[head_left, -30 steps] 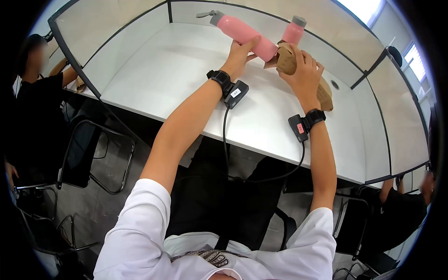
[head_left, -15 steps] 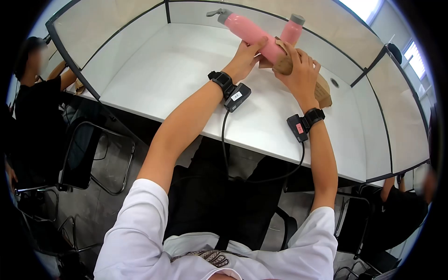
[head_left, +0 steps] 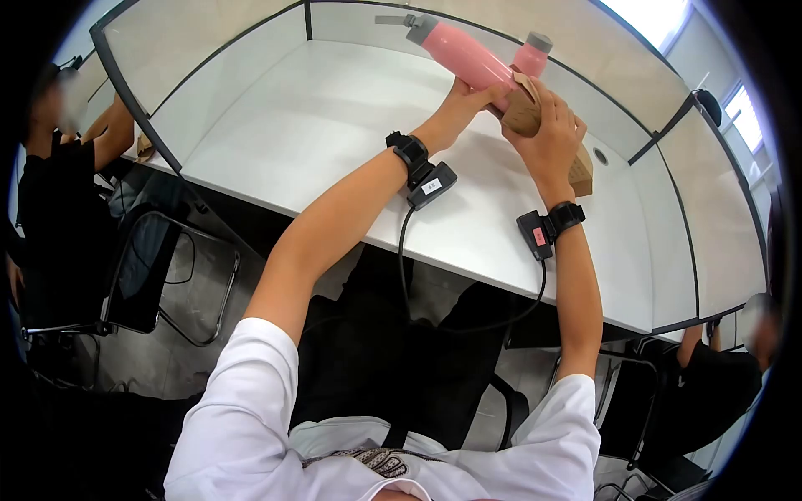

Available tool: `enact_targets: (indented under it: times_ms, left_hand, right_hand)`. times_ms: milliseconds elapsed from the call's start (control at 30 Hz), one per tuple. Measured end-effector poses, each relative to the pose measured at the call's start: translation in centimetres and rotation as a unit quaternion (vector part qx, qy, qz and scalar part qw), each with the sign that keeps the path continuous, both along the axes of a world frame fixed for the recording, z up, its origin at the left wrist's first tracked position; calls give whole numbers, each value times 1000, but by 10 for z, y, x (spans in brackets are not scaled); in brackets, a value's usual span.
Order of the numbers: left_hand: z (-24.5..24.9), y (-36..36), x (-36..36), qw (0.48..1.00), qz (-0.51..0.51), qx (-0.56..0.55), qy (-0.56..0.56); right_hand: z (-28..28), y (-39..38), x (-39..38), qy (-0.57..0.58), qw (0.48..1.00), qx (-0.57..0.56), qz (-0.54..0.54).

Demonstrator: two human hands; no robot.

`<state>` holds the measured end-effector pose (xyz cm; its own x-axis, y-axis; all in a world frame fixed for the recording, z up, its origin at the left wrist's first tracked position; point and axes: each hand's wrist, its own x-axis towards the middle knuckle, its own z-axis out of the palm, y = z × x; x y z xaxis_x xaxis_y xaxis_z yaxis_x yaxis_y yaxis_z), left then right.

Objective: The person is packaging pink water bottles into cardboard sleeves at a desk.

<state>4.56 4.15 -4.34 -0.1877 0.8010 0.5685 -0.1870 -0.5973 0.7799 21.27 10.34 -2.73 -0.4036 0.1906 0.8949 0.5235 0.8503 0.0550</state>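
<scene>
A pink bottle (head_left: 468, 57) with a grey cap and strap is held tilted above the desk, its capped end up to the left. Brown cardboard or paper packaging (head_left: 523, 110) surrounds its lower end. My left hand (head_left: 464, 110) is closed on the bottle near the packaging, some fingers hidden behind it. With fingers curled round the brown packaging, my right hand (head_left: 547, 138) grips it at the bottle's base. Behind stands a second pink bottle (head_left: 531, 59) with a grey cap, partly hidden. A brown cardboard box (head_left: 582, 172) lies on the desk beside my right hand.
The white desk (head_left: 334, 150) has partition panels (head_left: 217, 63) at its back and sides. Cables run from the black devices (head_left: 431, 185) on my wrists. People in black (head_left: 63, 209) sit at either side, with a metal-framed chair (head_left: 188, 275) at left.
The tilted bottle and its packaging have shifted slightly right. My left hand has slid down the bottle, closer to the packaging. The cap strap now sticks out straighter to the left.
</scene>
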Motion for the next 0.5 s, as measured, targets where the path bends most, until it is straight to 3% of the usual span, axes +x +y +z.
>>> enact_targets:
  times_ms: [300,500]
  left_hand:
    - [-1,-2,7,999,11,28,11]
    - [2,-9,12,999,-18,-25,-28]
  right_hand:
    - [-3,3,2,3,1000,21,-8]
    - [-1,3,1,15,1000,27,4]
